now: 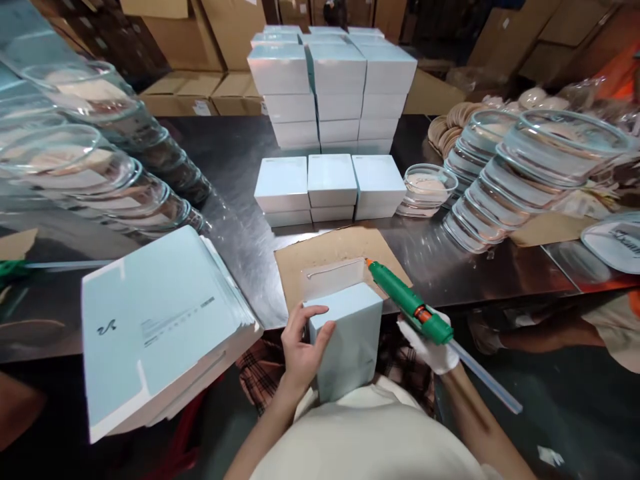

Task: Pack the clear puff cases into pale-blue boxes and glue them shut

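My bare left hand grips a pale blue carton at its near left edge, thumb and fingers on its sides. The carton leans against my body at the table's edge, its white flap lying out over a brown cardboard sheet. A thin line of glue runs along that flap. My right hand, in a white glove, is closed around a green hot glue gun. Its orange nozzle is at the flap's right end, and a long clear glue stick sticks out of its back.
Finished-looking white boxes stand in rows and a tall stack behind the cardboard. Stacked glass bowls lean at the right, more glass bowls at the left. A pile of flat blue cartons overhangs the table's near left edge. Another person's leg shows at right.
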{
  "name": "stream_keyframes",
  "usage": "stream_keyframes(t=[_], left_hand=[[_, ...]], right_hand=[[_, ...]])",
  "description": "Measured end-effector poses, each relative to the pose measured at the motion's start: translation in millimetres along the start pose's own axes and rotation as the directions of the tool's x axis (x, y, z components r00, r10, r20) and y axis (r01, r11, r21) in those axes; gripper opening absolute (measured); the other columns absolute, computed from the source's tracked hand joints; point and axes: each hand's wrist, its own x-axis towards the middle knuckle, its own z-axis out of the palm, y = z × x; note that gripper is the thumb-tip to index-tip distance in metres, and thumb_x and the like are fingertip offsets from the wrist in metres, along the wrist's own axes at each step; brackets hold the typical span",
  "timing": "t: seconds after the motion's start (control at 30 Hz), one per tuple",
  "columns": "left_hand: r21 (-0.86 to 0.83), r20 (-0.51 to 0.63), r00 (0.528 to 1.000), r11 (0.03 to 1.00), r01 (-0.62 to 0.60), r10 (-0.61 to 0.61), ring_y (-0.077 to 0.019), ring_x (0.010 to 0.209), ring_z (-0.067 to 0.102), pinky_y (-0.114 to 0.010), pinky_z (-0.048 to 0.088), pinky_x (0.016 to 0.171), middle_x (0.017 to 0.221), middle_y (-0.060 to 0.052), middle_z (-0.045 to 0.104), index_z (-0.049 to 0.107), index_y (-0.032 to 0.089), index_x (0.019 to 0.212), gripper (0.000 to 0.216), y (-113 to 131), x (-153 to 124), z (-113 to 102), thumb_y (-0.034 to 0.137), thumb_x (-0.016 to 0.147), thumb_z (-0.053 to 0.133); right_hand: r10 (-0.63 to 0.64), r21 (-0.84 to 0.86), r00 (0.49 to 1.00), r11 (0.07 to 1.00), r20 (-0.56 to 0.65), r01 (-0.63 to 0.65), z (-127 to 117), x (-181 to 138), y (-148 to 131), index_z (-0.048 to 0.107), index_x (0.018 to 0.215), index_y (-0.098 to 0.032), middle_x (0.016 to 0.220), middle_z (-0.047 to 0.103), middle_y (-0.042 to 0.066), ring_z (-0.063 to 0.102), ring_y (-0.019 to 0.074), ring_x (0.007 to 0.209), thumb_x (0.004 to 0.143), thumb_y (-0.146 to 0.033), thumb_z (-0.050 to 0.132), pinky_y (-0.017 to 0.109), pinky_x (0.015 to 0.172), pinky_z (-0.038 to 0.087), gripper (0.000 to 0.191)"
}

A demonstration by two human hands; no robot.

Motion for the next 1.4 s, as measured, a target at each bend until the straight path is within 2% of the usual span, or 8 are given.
stream_keyframes(t=[0.23, 0.37, 0.6, 0.73, 0.87, 1.17, 1.23, 1.4], left_hand=[[-0.042, -0.068, 0.997, 0.998, 0.042, -0.045, -0.0210, 0.084, 0.064, -0.034, 0.050, 0.085, 0.088, -0.002, 0.072, 0.075, 0.023, 0.092, 0.026, -3.7, 3.6, -5.3, 0.049, 0.092, 0.071], [-0.080, -0.096, 0.993, 0.995, 0.054, -0.062, -0.0205, 0.078, 0.062, -0.031, 0.050, 0.073, 0.086, -0.003, 0.071, 0.076, 0.023, 0.091, 0.033, -1.7, 5.6, -7.0, 0.056, 0.090, 0.071], [-0.187, -0.015, 0.999, 0.982, 0.032, -0.036, -0.0248, 0.094, 0.069, -0.036, 0.053, 0.093, 0.089, -0.004, 0.073, 0.075, 0.024, 0.088, 0.040, -5.8, 6.8, 0.9, 0.063, 0.090, 0.069], [-0.251, -0.051, 0.990, 0.961, 0.116, -0.133, -0.0344, 0.126, 0.066, -0.044, 0.051, 0.104, 0.117, -0.013, 0.072, 0.069, 0.023, 0.096, 0.049, -10.4, 2.3, 10.0, 0.071, 0.087, 0.069], [-0.473, -0.084, 0.977, 0.871, 0.133, -0.195, -0.0280, 0.104, 0.076, -0.049, 0.055, 0.100, 0.106, -0.006, 0.072, 0.046, 0.032, 0.134, 0.062, -14.3, 3.7, 12.4, 0.072, 0.091, 0.065], [-0.368, -0.042, 0.989, 0.923, 0.117, -0.142, -0.0239, 0.097, 0.068, -0.039, 0.055, 0.090, 0.097, -0.007, 0.070, 0.069, 0.022, 0.075, 0.061, -11.5, 8.1, 8.1, 0.078, 0.093, 0.053], [-0.342, -0.049, 0.992, 0.935, 0.094, -0.117, -0.0237, 0.097, 0.069, -0.038, 0.056, 0.088, 0.097, -0.008, 0.071, 0.070, 0.021, 0.076, 0.060, -7.4, 9.8, 8.3, 0.074, 0.096, 0.052], [-0.223, -0.385, 0.922, 0.966, -0.131, 0.036, -0.0197, 0.107, 0.065, -0.039, 0.052, 0.103, 0.100, -0.001, 0.067, 0.069, 0.023, 0.085, 0.034, 3.2, 27.4, -0.4, 0.053, 0.100, 0.064]], right_hand=[[0.317, 0.165, 0.943, 0.929, 0.100, -0.330, 28.4, 64.3, 4.3, 0.073, 0.101, -0.017, 0.087, 0.080, 0.013, 0.064, 0.0211, 0.050, 0.085, -0.070, 0.059, 0.035, 0.044, 0.052, 0.057], [0.393, 0.081, 0.912, 0.912, 0.115, -0.403, 15.9, 98.0, -1.0, 0.069, 0.072, -0.016, 0.061, 0.072, 0.012, 0.067, 0.0229, 0.050, 0.089, -0.067, 0.057, 0.033, 0.050, 0.055, 0.054], [0.106, 0.189, 0.974, 0.971, 0.202, -0.145, 22.7, 78.3, -46.9, 0.076, 0.112, -0.020, 0.096, 0.080, 0.006, 0.075, 0.0241, 0.089, 0.069, -0.050, 0.087, 0.034, 0.081, 0.060, 0.054], [-0.010, 0.334, 0.889, 0.929, 0.458, -0.161, 46.9, 72.2, -54.8, 0.078, 0.103, -0.017, 0.097, 0.080, 0.008, 0.075, 0.0265, 0.093, 0.069, -0.063, 0.086, 0.040, 0.086, 0.061, 0.058], [-0.310, 0.340, 0.746, 0.933, 0.590, 0.118, 28.3, 67.5, -49.6, 0.078, 0.109, -0.019, 0.123, 0.076, 0.014, 0.071, 0.0306, 0.116, 0.074, -0.094, 0.061, 0.046, 0.102, 0.055, 0.084], [-0.565, 0.249, 0.435, 0.766, 0.701, 0.593, 19.0, 71.5, -64.7, 0.076, 0.125, -0.025, 0.125, 0.068, 0.012, 0.065, 0.0231, 0.118, 0.102, -0.052, 0.059, 0.044, 0.107, 0.053, 0.039], [-0.558, 0.245, 0.458, 0.779, 0.692, 0.578, 15.7, 71.9, -59.2, 0.076, 0.123, -0.026, 0.130, 0.066, 0.012, 0.065, 0.0240, 0.121, 0.101, -0.052, 0.060, 0.045, 0.109, 0.053, 0.037], [-0.310, 0.203, 0.885, 0.946, 0.346, 0.252, -12.2, 35.6, -21.4, 0.069, 0.125, -0.026, 0.115, 0.070, 0.011, 0.071, 0.0200, 0.089, 0.083, -0.074, 0.074, 0.034, 0.077, 0.063, 0.064]])
